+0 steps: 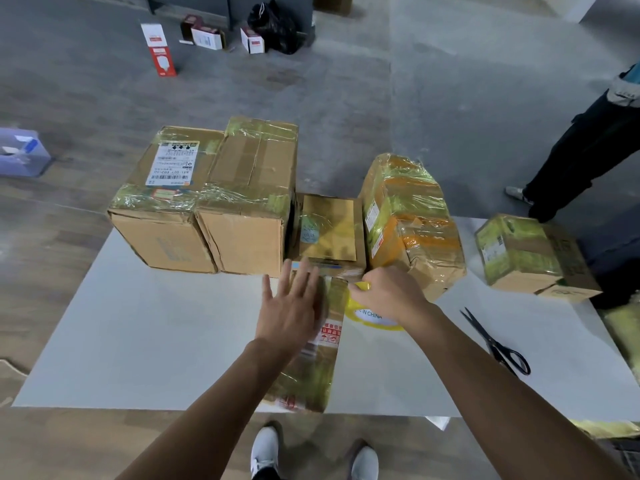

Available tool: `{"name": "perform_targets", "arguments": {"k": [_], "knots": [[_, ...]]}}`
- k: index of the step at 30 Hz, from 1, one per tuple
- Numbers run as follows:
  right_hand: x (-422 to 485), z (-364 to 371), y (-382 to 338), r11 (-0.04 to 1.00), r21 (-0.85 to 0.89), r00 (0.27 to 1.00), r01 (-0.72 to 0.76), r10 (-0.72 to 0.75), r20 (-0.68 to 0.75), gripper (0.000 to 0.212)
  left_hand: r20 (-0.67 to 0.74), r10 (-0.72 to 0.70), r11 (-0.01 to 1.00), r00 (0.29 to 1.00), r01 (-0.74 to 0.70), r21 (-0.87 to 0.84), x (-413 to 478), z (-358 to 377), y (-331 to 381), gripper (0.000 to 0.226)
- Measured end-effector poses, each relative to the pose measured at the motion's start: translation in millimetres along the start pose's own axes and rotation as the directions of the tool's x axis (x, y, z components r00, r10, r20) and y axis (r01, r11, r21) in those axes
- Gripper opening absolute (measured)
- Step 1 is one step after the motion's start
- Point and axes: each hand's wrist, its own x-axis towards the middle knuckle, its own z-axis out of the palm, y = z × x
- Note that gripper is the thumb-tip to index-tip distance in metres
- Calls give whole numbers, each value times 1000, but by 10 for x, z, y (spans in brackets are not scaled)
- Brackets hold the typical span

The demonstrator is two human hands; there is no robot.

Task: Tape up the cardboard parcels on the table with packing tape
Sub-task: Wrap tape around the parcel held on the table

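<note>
On the white table (pixel 138 341), the long parcel (pixel 311 375) lies pointing away from the person, and the left hand (pixel 291 306) spreads flat and wide over its far end while the right hand (pixel 388 292), just right of that end, holds the yellow tape roll (pixel 367 317).

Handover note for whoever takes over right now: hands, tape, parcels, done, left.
The left hand is open, fingers straight, on or just above the long parcel at the near edge of the table.
The right hand grips the tape roll beside that parcel's far end.
The scissors lie on the table, further right.
Done: the back parcels carry tape.
Left: the long parcel, partly glossy with tape, probably needs finishing and a cut.
</note>
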Motion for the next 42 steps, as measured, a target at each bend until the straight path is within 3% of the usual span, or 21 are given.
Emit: {"name": "perform_targets", "arguments": {"k": [6, 11, 16, 20, 24, 29, 30, 33, 35, 37, 39, 42], "knots": [[-56, 5, -25, 999, -22, 998, 38, -39, -44, 51, 60, -125, 992, 990, 122, 38, -77, 96, 482, 95], [-31, 70, 43, 999, 43, 999, 5, -3, -48, 51, 51, -160, 987, 986, 161, -11, -59, 96, 504, 89], [-31, 192, 71, 989, 112, 995, -91, 86, 46, 37, 54, -177, 983, 983, 179, -29, -83, 76, 500, 86], [8, 281, 106, 989, 134, 998, -54, 51, 24, 48, 35, -163, 985, 986, 165, -41, -107, 29, 467, 86], [-6, 150, 90, 989, 145, 1000, -17, 18, -3, 49, 19, -167, 962, 986, 167, -215, -152, 3, 354, 84], [36, -221, 177, 977, 176, 992, 122, -116, -43, 50, -77, -195, 788, 978, 110, -605, -155, 77, 262, 77], [47, -286, 219, 962, 232, 989, 143, -130, -68, 49, -122, -216, 708, 969, 70, -702, -168, 89, 255, 73], [66, -390, 285, 888, 418, 981, 191, -165, -97, 54, -134, -260, 336, 956, -40, -941, -266, 79, 269, 49], [31, -363, 229, 861, 468, 980, 198, -189, -67, 45, -87, -235, 248, 968, -27, -968, -298, 135, 196, 51], [5, -287, 128, 841, 506, 981, 192, -186, -63, 42, -51, -179, 303, 983, 6, -953, -273, 222, 79, 66], [-9, -229, 17, 832, 517, 980, 201, -178, -93, 41, -40, -134, 460, 990, 26, -887, -240, 201, 30, 80], [-9, -253, -107, 857, 462, 973, 229, -201, -111, 44, -89, -46, 727, 995, -28, -686, -169, 145, 77, 84]]}}
